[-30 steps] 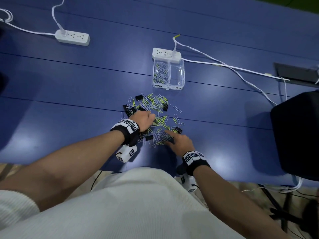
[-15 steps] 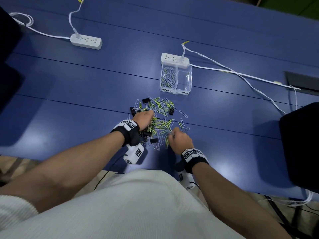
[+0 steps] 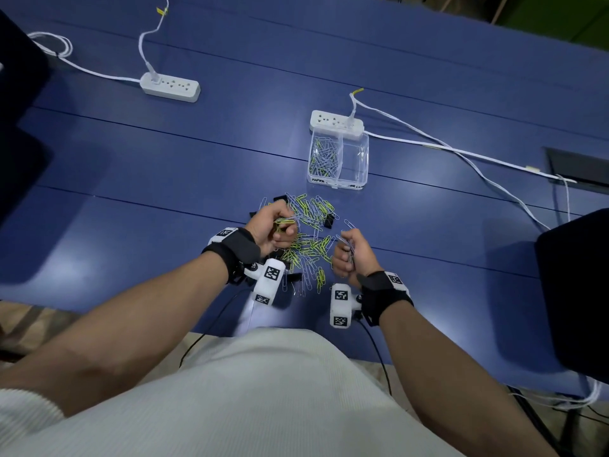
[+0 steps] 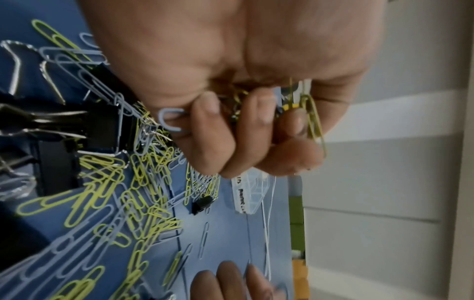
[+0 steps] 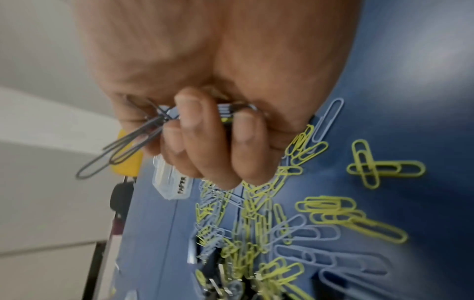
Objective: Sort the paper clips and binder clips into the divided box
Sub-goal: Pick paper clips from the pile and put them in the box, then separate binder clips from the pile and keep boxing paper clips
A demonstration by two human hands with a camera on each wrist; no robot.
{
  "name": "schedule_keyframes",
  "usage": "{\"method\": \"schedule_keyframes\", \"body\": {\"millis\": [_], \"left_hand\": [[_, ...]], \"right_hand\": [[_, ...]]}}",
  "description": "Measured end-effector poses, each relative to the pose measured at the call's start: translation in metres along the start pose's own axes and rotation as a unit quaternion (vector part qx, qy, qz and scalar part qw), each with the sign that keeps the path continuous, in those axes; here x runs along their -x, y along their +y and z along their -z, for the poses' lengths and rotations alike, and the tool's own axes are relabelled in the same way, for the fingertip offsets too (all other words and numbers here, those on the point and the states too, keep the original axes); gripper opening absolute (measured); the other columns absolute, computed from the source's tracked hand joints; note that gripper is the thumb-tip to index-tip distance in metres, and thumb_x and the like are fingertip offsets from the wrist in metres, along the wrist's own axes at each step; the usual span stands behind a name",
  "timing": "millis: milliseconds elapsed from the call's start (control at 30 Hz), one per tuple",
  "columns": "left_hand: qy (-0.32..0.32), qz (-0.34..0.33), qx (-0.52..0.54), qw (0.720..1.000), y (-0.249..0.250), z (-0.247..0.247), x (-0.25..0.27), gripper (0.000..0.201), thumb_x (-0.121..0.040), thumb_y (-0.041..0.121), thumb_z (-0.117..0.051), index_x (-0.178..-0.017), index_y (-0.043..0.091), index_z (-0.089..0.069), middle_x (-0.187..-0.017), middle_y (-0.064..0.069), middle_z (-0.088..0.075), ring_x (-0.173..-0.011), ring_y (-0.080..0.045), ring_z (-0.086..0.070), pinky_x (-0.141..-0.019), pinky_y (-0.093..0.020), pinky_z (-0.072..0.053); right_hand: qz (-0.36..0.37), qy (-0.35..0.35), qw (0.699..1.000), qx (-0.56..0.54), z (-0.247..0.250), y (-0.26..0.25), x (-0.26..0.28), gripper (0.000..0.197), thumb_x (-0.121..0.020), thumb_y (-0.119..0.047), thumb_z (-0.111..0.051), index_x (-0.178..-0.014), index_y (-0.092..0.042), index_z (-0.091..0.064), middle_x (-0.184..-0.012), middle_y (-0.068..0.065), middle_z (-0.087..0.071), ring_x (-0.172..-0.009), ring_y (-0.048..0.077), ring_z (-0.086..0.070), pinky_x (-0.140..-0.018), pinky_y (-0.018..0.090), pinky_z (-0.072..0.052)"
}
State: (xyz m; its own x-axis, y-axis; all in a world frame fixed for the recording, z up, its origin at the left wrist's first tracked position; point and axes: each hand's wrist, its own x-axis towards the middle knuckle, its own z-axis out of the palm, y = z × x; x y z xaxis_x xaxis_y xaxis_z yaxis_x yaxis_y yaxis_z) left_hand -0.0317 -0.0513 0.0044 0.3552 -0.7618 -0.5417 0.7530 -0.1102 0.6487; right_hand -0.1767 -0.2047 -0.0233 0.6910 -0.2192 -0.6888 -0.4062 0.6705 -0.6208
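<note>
Paper clips (image 3: 309, 239) gripped by both hands, mid-table.

On the deep blue table (image 3: 164, 166) we see a heap of paper clips (image 3: 309, 245) in yellow-green and pale grey-blue, mixed with black binder clips (image 4: 102, 125) that have silvery wire handles. The divided box (image 3: 357, 159) is clear plastic with black lettering along its front edge, and the clips in its left compartment look mostly pale blue with a few yellow-green, though they are too small to be sure. We count 2 white power strips (image 3: 170, 86) with white cables (image 3: 461, 150), and both wrists wear black bands (image 3: 235, 249) carrying white blocks printed with black-and-white square codes.
</note>
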Motion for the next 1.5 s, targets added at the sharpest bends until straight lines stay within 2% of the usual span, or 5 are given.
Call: {"method": "schedule_keyframes", "body": {"millis": [533,833,1100,1300,1500], "left_hand": [[-0.026,0.016,-0.060,0.998,0.015,-0.004,-0.021,0.021,-0.058,0.002,-0.039,-0.060,0.018,-0.026,-0.044,-0.001,-0.042,-0.030,-0.006,-0.022,-0.038,-0.012,-0.011],[0.079,0.044,-0.219,0.971,0.023,0.003,-0.033,0.050,-0.096,0.053,-0.038,-0.056,0.025,-0.029,-0.046,0.006,-0.027,-0.035,-0.009,-0.015,-0.040,-0.017,-0.009],[0.088,0.019,-0.249,0.964,0.015,0.010,-0.033,0.029,-0.104,0.027,-0.030,-0.104,0.020,-0.058,-0.053,0.008,-0.035,-0.037,-0.005,-0.023,-0.036,-0.013,-0.018],[0.140,0.053,-0.192,0.970,0.020,0.011,-0.034,0.028,-0.101,0.033,-0.036,-0.079,0.020,-0.047,-0.058,0.005,-0.033,-0.035,-0.005,-0.026,-0.035,-0.010,-0.018],[0.171,0.081,-0.209,0.959,0.044,0.003,-0.040,0.041,-0.092,0.054,-0.048,-0.069,0.023,-0.035,-0.052,0.006,-0.030,-0.035,-0.007,-0.023,-0.038,-0.011,-0.017]], "right_hand": [[0.009,-0.050,0.996,-0.072,-0.024,-0.030,-0.022,0.033,-0.080,-0.022,-0.033,-0.062,-0.008,-0.057,-0.061,0.007,-0.061,-0.039,0.015,-0.046,-0.035,0.013,-0.025],[-0.019,0.029,0.997,0.073,-0.014,-0.035,-0.036,0.044,-0.095,-0.051,-0.045,-0.066,-0.018,-0.051,-0.054,-0.004,-0.048,-0.037,0.009,-0.039,-0.034,0.014,-0.023],[-0.006,0.057,0.983,0.173,-0.020,-0.023,-0.034,0.028,-0.102,-0.030,-0.038,-0.101,-0.014,-0.060,-0.065,-0.003,-0.040,-0.040,0.006,-0.033,-0.037,0.015,-0.021],[-0.039,0.088,0.981,0.170,-0.028,-0.040,-0.034,0.038,-0.099,-0.043,-0.044,-0.072,-0.017,-0.048,-0.056,-0.003,-0.027,-0.031,0.007,-0.023,-0.033,0.012,-0.019],[-0.008,0.144,0.984,0.106,-0.032,-0.090,-0.058,0.024,-0.097,-0.026,-0.038,-0.085,-0.013,-0.054,-0.065,0.002,-0.044,-0.046,0.014,-0.038,-0.043,0.017,-0.028]]}}
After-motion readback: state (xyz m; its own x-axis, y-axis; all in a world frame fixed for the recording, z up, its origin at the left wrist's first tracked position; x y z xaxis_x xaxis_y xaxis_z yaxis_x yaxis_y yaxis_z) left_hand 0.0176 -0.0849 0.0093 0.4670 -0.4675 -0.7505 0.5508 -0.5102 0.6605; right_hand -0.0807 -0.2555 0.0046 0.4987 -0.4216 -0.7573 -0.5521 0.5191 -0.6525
